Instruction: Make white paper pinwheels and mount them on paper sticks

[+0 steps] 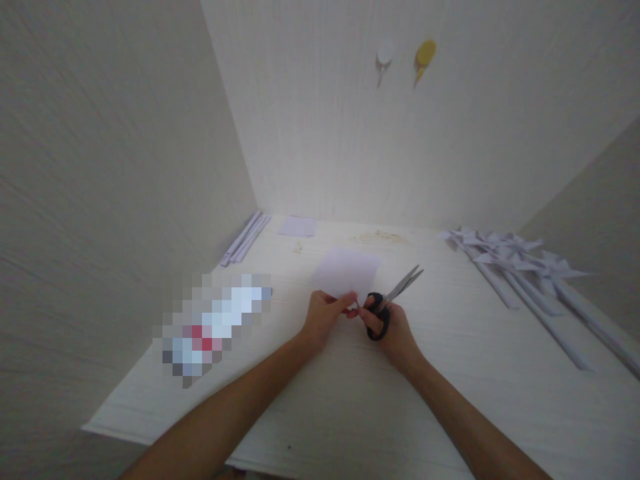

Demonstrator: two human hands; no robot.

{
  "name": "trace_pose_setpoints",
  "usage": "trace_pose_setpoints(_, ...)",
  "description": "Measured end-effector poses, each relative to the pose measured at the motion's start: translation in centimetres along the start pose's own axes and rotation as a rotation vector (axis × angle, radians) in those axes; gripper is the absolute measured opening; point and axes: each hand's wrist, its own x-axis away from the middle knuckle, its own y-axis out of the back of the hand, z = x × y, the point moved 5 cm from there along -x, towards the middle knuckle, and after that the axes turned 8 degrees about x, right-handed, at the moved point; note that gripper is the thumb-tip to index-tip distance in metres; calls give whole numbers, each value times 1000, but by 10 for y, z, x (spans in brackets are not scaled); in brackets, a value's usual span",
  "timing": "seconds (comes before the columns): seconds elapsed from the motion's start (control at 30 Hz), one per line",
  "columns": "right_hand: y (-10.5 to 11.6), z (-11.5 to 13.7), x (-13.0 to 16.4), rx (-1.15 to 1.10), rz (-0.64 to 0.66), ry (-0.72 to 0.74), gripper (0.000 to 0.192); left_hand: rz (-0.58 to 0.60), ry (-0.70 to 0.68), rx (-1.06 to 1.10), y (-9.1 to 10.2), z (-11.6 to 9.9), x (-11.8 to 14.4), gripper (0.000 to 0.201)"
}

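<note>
White paper [347, 272] pinched by hands [357, 319], scissors [393, 300]

A square sheet of pale lilac paper [346, 272] is held just above the white table, tilted up and away, pinched at its near edge. The scissors [391, 299] have black loop handles and grey metal blades; the blades are nearly closed and point up and to the right, away from the paper, just beside its lower right corner.
</note>
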Motion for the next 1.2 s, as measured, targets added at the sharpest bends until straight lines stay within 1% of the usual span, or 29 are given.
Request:
trace_pose_setpoints(0.17,0,4,1,11,-7,-1,7,-5,18,31,1,0,-1,25)
trace_pose_setpoints(0.3,0,5,0,10,-30,-21,10,-21,3,55,4,1,-2,26)
trace_pose_setpoints(0.43,2,1,1,-33,-82,-68,14,-63,-10,-21,7,1,-3,30)
trace_pose_setpoints(0.53,2,1,1,-67,-86,-82,17,-88,-15,-74,7,0,-2,30)
trace_pose_setpoints(0.67,2,6,1,11,-58,-79,21,-115,-39,-134,7,-2,-1,31)
trace_pose_setpoints(0.8,2,9,1,33,-58,-68,19,-163,-33,-232,9,-3,0,35)
trace_pose_setpoints(0.9,1,7,1,22,-44,-64,19,-131,-23,-230,7,-5,1,33)
trace_pose_setpoints(1.03,2,5,1,14,-46,-79,20,-69,-45,-167,4,-8,3,24)
trace_pose_setpoints(1.13,2,1,1,-17,-57,-92,21,-61,-67,-136,4,-8,3,17)
trace_pose_setpoints(1.2,1,-2,1,-51,-63,-99,18,-68,-74,-116,4,-8,2,15)
